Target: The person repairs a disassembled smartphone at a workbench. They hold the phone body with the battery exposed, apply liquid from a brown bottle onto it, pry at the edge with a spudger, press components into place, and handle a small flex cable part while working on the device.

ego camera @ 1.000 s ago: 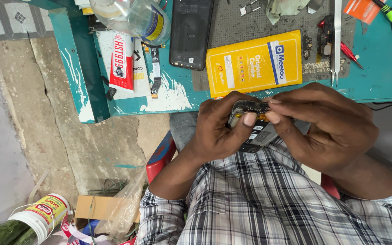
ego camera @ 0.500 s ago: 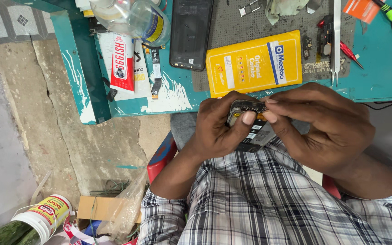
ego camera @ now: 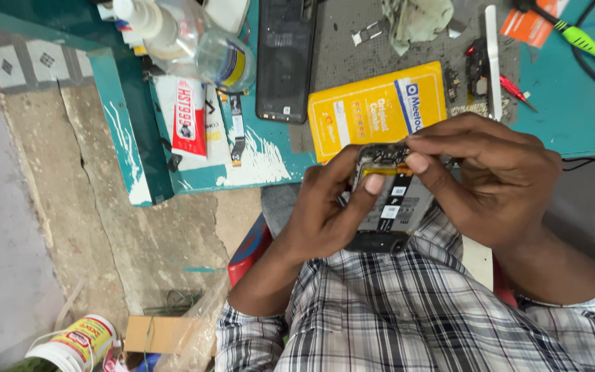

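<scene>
Nearest the viewer, a checked shirt (ego camera: pixel 408 317) fills the lower frame, with both forearms rising from it. The left hand (ego camera: pixel 325 217) cradles an opened phone (ego camera: pixel 388 200) from the 9 o'clock side, thumb laid across its exposed back and fingers curled behind it. The right hand (ego camera: pixel 497 182) comes in from 3 o'clock, its thumb and forefinger closed in a narrow pinch on the phone's upper edge, where a yellow strip and small components show (what exactly is pinched is too small to tell). The phone is held in the air above the lap, tilted, just short of the table edge.

At 7 o'clock on the floor lie a white tub (ego camera: pixel 74 344) with a red and yellow label and a piece of cardboard (ego camera: pixel 163 334). A red seat edge (ego camera: pixel 251 249) shows at 8 o'clock of the hands.

Beyond the hands, at 12 o'clock, a yellow box (ego camera: pixel 370 110) rests on the teal table (ego camera: pixel 559 117), its near edge partly covered by the fingers. At 11 o'clock a dark phone back cover (ego camera: pixel 285 58) lies flat, and further left a clear bottle (ego camera: pixel 187 41) lies on its side above a red and white glue tube (ego camera: pixel 189 117). At 1 o'clock lie a metal strip (ego camera: pixel 492 55), a red-handled tool (ego camera: pixel 518 93) and, farthest, a green-handled screwdriver (ego camera: pixel 587 43).
</scene>
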Demonstrator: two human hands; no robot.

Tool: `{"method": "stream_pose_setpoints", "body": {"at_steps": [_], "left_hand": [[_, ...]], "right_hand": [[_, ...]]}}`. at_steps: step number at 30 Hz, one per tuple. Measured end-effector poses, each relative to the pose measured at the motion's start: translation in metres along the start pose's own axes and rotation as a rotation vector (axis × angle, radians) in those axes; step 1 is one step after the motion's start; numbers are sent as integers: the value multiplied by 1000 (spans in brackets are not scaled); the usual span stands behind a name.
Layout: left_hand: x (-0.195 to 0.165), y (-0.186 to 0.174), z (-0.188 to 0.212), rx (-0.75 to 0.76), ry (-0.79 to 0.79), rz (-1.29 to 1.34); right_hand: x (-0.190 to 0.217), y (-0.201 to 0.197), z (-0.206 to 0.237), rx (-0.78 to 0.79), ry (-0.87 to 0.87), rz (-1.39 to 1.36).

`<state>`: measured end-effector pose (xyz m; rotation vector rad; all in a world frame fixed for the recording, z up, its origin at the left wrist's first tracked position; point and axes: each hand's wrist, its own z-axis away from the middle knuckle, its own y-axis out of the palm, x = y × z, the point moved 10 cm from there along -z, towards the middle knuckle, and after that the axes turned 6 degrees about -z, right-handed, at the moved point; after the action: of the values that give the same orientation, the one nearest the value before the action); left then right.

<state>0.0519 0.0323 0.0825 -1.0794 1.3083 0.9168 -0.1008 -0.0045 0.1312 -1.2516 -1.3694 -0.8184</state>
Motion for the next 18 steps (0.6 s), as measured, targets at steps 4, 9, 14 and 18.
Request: {"method": "stream_pose_setpoints", "body": {"at_steps": [4, 9, 14, 18], "left_hand": [[-15, 1, 2, -26, 16, -61], [-30, 4, 2, -56, 59, -120], [-38, 7, 0, -40, 99, -249], [-41, 8, 1, -29, 124, -302]], "right_hand": [[9, -3, 4, 13, -98, -12], [11, -6, 5, 19, -140, -90], [8, -7, 8, 11, -108, -163], [11, -8, 12, 5, -124, -66]]}}
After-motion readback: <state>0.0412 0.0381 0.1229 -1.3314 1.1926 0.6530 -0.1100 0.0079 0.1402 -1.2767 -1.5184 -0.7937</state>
